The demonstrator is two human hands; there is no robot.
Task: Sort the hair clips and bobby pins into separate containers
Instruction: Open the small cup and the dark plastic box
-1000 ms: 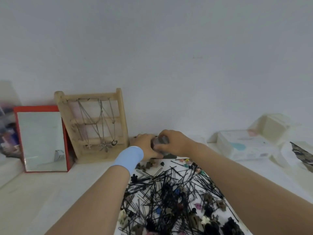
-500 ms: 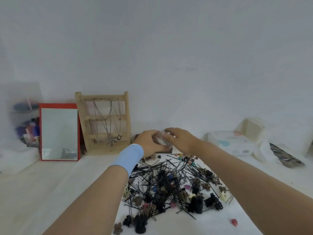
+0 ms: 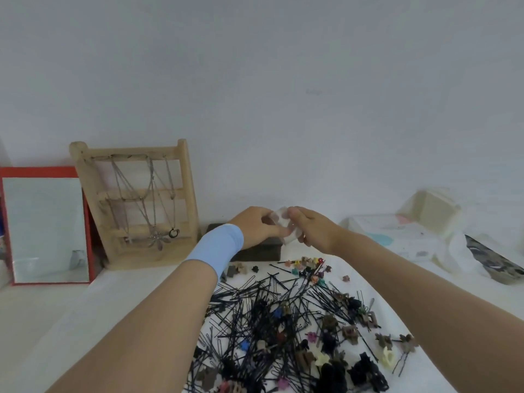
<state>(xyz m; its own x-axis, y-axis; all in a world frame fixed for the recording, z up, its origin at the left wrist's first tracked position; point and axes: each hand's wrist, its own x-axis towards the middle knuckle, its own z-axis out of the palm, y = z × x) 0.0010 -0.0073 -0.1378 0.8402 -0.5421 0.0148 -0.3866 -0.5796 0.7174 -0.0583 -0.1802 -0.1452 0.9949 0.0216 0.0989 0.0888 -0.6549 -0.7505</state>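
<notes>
white counter below a bare wall: left hand (image 3: 255, 226) and right hand (image 3: 312, 231) both pinch a small translucent container (image 3: 284, 222); best pried open gently, kept level, then set beside the bobby pins (image 3: 263, 304).

Plain pale grey-white wall (image 3: 283, 80) across the whole upper view, soft even light, no hard shadows.
Down below, a flat cream tabletop (image 3: 56, 321) runs up to that wall. At the left, a rectangular red-framed mirror (image 3: 45, 228) stands propped. Just beside it, a light wooden ladder-style rack (image 3: 187, 194) leans back on the wall, with thin metal chain necklaces (image 3: 153, 211) hanging across its rungs. Over on the right sits a white plastic box (image 3: 397, 236), with a cream open-flapped box (image 3: 431, 211) behind it.
</notes>
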